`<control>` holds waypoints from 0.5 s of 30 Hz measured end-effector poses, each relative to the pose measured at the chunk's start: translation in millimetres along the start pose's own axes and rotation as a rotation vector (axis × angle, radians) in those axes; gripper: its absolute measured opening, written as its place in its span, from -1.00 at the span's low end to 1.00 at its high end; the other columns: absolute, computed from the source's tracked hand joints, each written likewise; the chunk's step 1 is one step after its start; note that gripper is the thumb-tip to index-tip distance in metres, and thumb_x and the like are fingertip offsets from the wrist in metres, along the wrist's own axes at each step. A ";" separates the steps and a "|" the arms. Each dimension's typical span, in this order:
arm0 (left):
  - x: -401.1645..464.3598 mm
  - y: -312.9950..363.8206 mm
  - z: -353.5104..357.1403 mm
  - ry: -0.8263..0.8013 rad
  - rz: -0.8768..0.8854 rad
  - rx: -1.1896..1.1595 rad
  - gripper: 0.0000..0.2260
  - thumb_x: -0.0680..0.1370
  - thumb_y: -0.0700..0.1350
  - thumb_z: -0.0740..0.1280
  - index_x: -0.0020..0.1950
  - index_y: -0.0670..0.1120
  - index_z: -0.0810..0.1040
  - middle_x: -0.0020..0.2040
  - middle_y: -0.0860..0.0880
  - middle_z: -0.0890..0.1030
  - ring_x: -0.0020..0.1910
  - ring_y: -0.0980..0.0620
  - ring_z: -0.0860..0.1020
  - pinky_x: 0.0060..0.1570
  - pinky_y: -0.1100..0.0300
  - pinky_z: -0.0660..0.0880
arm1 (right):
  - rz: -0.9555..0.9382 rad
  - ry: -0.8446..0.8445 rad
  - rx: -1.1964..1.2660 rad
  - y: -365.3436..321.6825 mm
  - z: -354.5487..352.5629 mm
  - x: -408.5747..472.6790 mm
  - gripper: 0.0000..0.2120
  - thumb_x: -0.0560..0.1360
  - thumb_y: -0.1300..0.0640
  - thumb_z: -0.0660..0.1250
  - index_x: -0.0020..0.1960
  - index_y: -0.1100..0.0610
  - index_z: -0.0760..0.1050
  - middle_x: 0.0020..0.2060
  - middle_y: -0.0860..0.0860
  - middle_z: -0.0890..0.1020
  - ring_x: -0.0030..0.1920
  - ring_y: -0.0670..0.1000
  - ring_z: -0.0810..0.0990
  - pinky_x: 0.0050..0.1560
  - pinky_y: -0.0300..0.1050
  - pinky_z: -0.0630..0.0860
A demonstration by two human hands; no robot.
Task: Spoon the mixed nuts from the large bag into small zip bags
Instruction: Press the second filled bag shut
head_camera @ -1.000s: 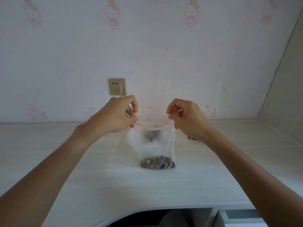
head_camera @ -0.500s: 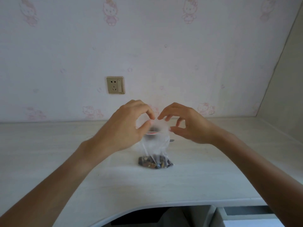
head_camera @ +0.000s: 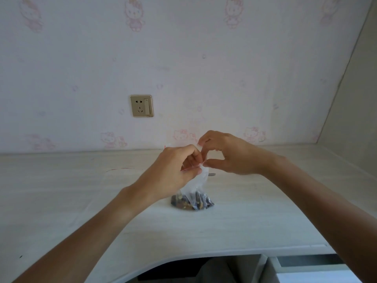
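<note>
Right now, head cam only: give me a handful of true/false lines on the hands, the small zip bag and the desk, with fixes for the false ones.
1. The small zip bag holds mixed nuts at its bottom. True.
2. The bag hangs in the air, clear of the desk. False: its nut-filled bottom rests on the desk.
3. The left hand pinches the bag's top. True.
4. The right hand rests flat on the desk. False: it is raised, thumb and forefinger at the bag's top edge.
5. A wall socket sits on the wall behind the desk. True.
</note>
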State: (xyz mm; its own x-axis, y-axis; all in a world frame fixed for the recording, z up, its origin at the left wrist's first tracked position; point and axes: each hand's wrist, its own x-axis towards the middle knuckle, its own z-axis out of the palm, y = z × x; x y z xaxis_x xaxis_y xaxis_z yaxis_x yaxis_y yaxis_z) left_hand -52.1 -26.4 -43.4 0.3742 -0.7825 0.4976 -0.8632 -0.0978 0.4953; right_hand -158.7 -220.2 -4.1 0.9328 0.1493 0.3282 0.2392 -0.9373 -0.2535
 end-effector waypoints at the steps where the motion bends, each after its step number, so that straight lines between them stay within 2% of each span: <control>1: 0.3 -1.1 -1.9 -0.007 -0.010 -0.003 -0.80 0.53 -0.14 0.53 -0.03 0.14 0.59 -0.12 0.19 0.66 -0.12 0.15 0.64 -0.15 0.41 0.49 | 0.000 -0.001 -0.023 0.2 -2.4 -0.4 -0.96 0.56 0.05 0.45 0.01 -0.04 0.63 0.22 -0.09 0.54 0.16 -0.17 0.49 0.23 -0.06 0.48; 5: 1.4 -2.7 -11.7 -0.039 -0.065 -0.002 -0.91 0.57 -0.05 0.50 -0.05 0.13 0.63 -0.18 0.21 0.67 -0.22 0.18 0.62 -0.21 0.39 0.43 | 0.006 -0.002 -0.098 1.7 -9.0 0.0 -0.93 0.58 -0.05 0.40 0.04 -0.09 0.60 0.27 -0.13 0.51 0.24 -0.20 0.45 0.25 -0.04 0.48; 7: 2.4 -1.2 -15.0 -0.046 -0.089 -0.002 -0.93 0.59 0.02 0.47 -0.07 0.13 0.63 -0.25 0.19 0.65 -0.32 0.17 0.59 -0.22 0.23 0.48 | 0.014 -0.015 -0.113 1.7 -10.7 1.4 -0.90 0.60 -0.07 0.38 0.06 -0.09 0.61 0.29 -0.16 0.49 0.25 -0.22 0.43 0.25 -0.07 0.47; 11: 1.7 4.6 -19.2 -0.073 -0.082 0.015 -0.80 0.66 0.10 0.34 -0.15 0.12 0.58 -0.28 0.11 0.66 -0.38 0.05 0.58 -0.18 -0.04 0.59 | 0.022 -0.045 -0.041 -2.3 -13.4 5.1 -0.89 0.60 -0.02 0.40 0.06 -0.03 0.67 0.30 -0.15 0.50 0.26 -0.21 0.44 0.30 -0.14 0.41; 13: 1.6 4.9 -20.6 -0.077 -0.086 0.024 -0.73 0.69 0.13 0.28 -0.17 0.10 0.59 -0.27 0.10 0.67 -0.38 0.01 0.61 -0.18 -0.08 0.61 | 0.016 -0.045 0.018 -4.9 -13.7 6.4 -0.92 0.58 0.05 0.45 0.04 0.01 0.69 0.30 -0.13 0.52 0.28 -0.18 0.46 0.33 -0.24 0.37; 15: 3.4 2.9 -21.4 -0.081 -0.102 0.026 -0.72 0.69 0.12 0.26 -0.16 0.09 0.60 -0.25 0.09 0.68 -0.35 0.03 0.63 -0.19 -0.03 0.60 | 0.001 -0.046 0.070 -8.7 -14.7 6.4 -0.95 0.54 0.12 0.49 0.00 0.03 0.68 0.28 -0.12 0.55 0.28 -0.21 0.46 0.30 -0.42 0.29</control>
State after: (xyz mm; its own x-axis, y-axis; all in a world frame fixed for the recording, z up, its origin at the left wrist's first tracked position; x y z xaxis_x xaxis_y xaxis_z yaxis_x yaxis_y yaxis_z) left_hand -46.0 -16.2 -25.1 0.4328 -0.8145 0.3863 -0.8310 -0.1944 0.5213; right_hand -158.8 -215.7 13.6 0.9440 0.1637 0.2864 0.2546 -0.9135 -0.3173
